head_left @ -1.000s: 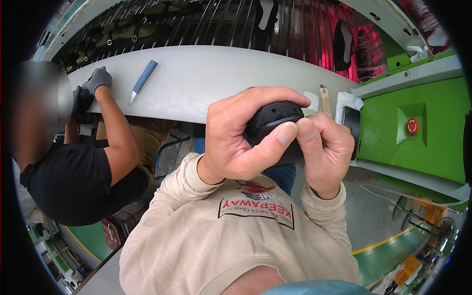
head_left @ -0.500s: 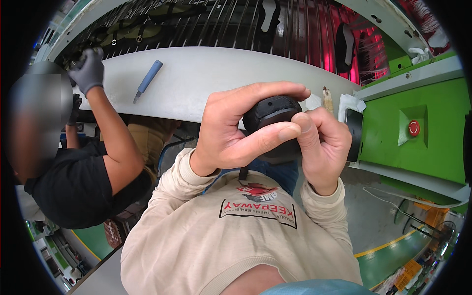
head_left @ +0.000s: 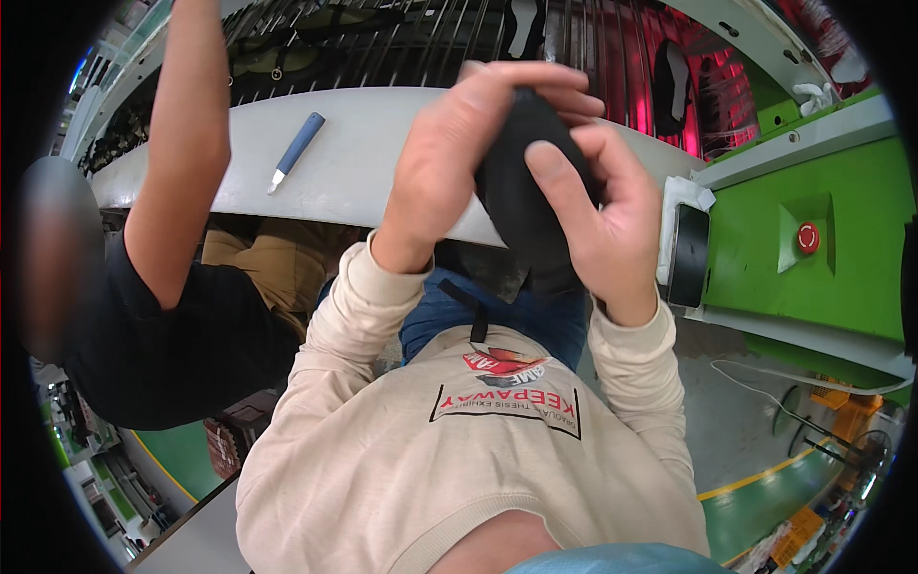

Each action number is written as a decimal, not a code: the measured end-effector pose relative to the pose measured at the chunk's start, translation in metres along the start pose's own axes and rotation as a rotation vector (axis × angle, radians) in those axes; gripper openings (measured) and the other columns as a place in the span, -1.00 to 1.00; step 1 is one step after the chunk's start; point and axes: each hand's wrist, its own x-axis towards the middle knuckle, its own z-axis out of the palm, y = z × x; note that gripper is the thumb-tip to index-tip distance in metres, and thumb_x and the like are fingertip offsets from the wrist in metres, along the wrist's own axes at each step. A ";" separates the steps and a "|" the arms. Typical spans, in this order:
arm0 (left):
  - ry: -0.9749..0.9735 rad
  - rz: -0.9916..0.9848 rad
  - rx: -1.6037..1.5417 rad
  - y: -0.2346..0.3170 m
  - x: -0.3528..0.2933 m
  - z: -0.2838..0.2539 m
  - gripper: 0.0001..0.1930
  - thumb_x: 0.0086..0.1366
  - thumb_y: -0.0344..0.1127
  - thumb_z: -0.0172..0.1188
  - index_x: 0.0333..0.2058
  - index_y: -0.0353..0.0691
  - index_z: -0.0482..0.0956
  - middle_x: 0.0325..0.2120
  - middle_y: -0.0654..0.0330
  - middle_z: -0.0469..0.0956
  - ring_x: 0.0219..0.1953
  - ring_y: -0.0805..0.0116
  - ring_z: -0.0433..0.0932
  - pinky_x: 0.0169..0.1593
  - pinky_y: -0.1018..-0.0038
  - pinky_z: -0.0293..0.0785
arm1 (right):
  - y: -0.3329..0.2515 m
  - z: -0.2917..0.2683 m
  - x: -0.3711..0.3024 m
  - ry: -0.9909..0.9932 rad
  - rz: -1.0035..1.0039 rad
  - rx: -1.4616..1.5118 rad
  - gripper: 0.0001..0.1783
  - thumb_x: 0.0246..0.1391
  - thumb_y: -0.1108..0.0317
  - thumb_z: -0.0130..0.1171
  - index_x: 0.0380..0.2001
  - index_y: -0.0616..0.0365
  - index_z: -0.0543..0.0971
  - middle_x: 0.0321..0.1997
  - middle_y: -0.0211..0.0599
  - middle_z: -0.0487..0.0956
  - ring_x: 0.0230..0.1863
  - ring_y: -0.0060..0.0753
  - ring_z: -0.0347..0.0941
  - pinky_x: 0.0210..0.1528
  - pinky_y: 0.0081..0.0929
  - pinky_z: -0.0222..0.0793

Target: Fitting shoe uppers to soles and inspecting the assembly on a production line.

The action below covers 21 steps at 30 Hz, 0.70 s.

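Note:
A black shoe [head_left: 516, 187] is raised between my hands above the near edge of the white table, its long dark face turned partly up. My right hand [head_left: 612, 215] grips its right side, with the thumb laid across the face and the fingers behind. My left hand [head_left: 440, 158] is against the left side, its fingers curving over the far end and smeared by motion. Part of the shoe is hidden by the fingers and palms.
On the white table [head_left: 373, 124] lies a blue-handled knife [head_left: 300, 151]. Beyond is a metal-rod conveyor [head_left: 449, 48] carrying footwear. A co-worker's bare arm [head_left: 186, 143] reaches forward at left. At right, a dark phone [head_left: 688, 256] sits beside a green machine [head_left: 856, 258] with a red button [head_left: 808, 237].
The shoe has tipped up, exposing its long face, and my left hand has moved farther away over its end. The co-worker's arm has stretched forward.

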 end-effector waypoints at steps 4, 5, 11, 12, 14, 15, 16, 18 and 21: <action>0.035 -0.038 -0.111 -0.035 0.015 -0.009 -0.09 0.70 0.32 -0.54 0.30 -0.43 0.54 0.04 0.00 0.72 0.07 0.25 0.71 0.23 0.36 0.62 | 0.008 -0.004 0.029 -0.008 0.005 -0.063 -0.50 0.29 -0.03 0.51 -0.13 0.26 0.67 -0.32 -0.32 0.75 -0.33 -0.61 0.64 -0.25 -0.57 0.56; 0.074 -0.039 -0.115 -0.040 0.015 -0.008 -0.10 0.71 0.29 -0.55 0.27 -0.43 0.56 0.04 0.01 0.72 0.06 0.26 0.71 0.22 0.36 0.62 | 0.005 -0.004 0.033 -0.025 0.032 -0.045 -0.49 0.28 -0.03 0.51 -0.13 0.27 0.67 -0.31 -0.32 0.75 -0.31 -0.61 0.64 -0.24 -0.58 0.57; 0.157 -0.009 -0.173 -0.063 0.024 -0.006 -0.24 0.76 0.19 -0.37 0.10 -0.37 0.68 -0.08 0.13 0.74 -0.05 0.38 0.70 0.08 0.49 0.61 | 0.021 -0.010 0.046 -0.006 0.001 -0.032 -0.50 0.27 -0.02 0.54 -0.14 0.26 0.67 -0.29 -0.35 0.75 -0.28 -0.63 0.64 -0.20 -0.61 0.57; 0.167 -0.005 -0.136 -0.065 0.024 -0.006 -0.25 0.76 0.20 -0.35 0.06 -0.35 0.69 -0.12 0.15 0.74 -0.09 0.42 0.69 0.03 0.51 0.61 | 0.023 -0.011 0.047 0.001 -0.018 -0.034 -0.50 0.27 -0.01 0.54 -0.14 0.26 0.67 -0.28 -0.36 0.75 -0.28 -0.64 0.64 -0.20 -0.61 0.57; 0.169 -0.024 -0.127 -0.063 0.026 -0.004 -0.25 0.76 0.21 -0.35 0.01 -0.34 0.70 -0.17 0.19 0.74 -0.14 0.46 0.67 -0.02 0.54 0.59 | 0.025 -0.013 0.048 0.007 -0.008 -0.023 -0.50 0.26 -0.02 0.55 -0.14 0.25 0.67 -0.28 -0.37 0.75 -0.28 -0.65 0.63 -0.20 -0.61 0.56; 0.170 0.005 -0.083 -0.062 0.026 -0.004 -0.25 0.76 0.21 -0.35 0.01 -0.34 0.70 -0.17 0.19 0.74 -0.14 0.46 0.67 -0.02 0.54 0.59 | 0.025 -0.013 0.048 0.006 -0.009 -0.041 -0.50 0.26 -0.02 0.55 -0.14 0.25 0.66 -0.28 -0.37 0.75 -0.28 -0.65 0.63 -0.21 -0.60 0.56; 0.171 0.034 -0.038 -0.061 0.026 -0.003 -0.24 0.76 0.21 -0.36 0.00 -0.34 0.70 -0.18 0.19 0.74 -0.14 0.46 0.67 -0.02 0.53 0.60 | 0.025 -0.013 0.048 0.006 -0.009 -0.059 -0.50 0.26 -0.01 0.55 -0.15 0.25 0.66 -0.28 -0.37 0.75 -0.28 -0.65 0.62 -0.21 -0.60 0.55; 0.169 0.026 -0.015 -0.057 0.027 -0.001 -0.24 0.75 0.22 -0.37 0.00 -0.34 0.70 -0.18 0.20 0.73 -0.15 0.47 0.66 -0.03 0.53 0.59 | 0.026 -0.013 0.049 0.021 -0.009 -0.065 -0.50 0.25 -0.01 0.55 -0.15 0.25 0.66 -0.29 -0.38 0.74 -0.29 -0.65 0.62 -0.21 -0.60 0.55; 0.172 0.016 0.033 -0.054 0.027 0.001 -0.23 0.75 0.23 -0.38 -0.02 -0.33 0.70 -0.20 0.22 0.72 -0.16 0.48 0.64 -0.05 0.53 0.58 | 0.030 -0.016 0.051 0.030 -0.038 -0.085 -0.51 0.25 0.00 0.56 -0.16 0.24 0.66 -0.31 -0.39 0.74 -0.30 -0.66 0.61 -0.22 -0.60 0.54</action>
